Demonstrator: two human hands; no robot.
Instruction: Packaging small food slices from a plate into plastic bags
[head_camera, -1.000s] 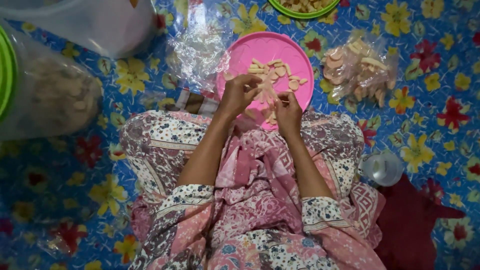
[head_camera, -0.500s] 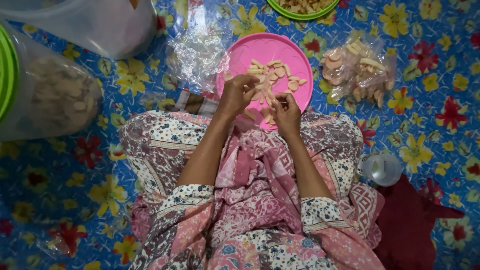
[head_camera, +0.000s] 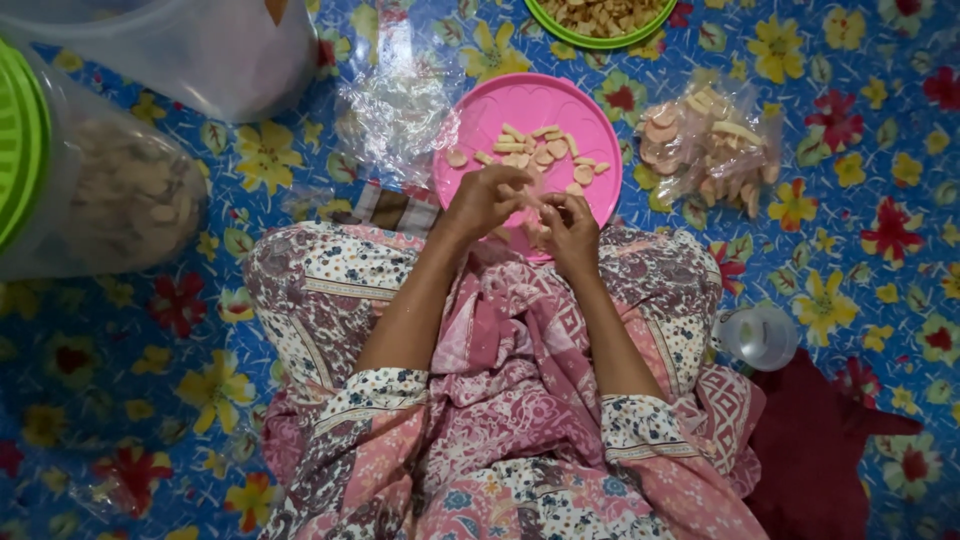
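Left hand (head_camera: 487, 200): we pinch it narrow on a pale chip (head_camera: 530, 196), it seems.
Right hand (head_camera: 572, 228): fingers curled narrow, meeting the same chip.
Chips (head_camera: 540, 155): on the pink plate (head_camera: 500, 105), just beyond our hands.
Doing it well: we grip lightly, working over the plate.

Blue flowered floor mat (head_camera: 880, 160) carries a pink plate (head_camera: 500, 110), cracker bag (head_camera: 705, 145), green bowl (head_camera: 560, 30), clear cup (head_camera: 757, 337)
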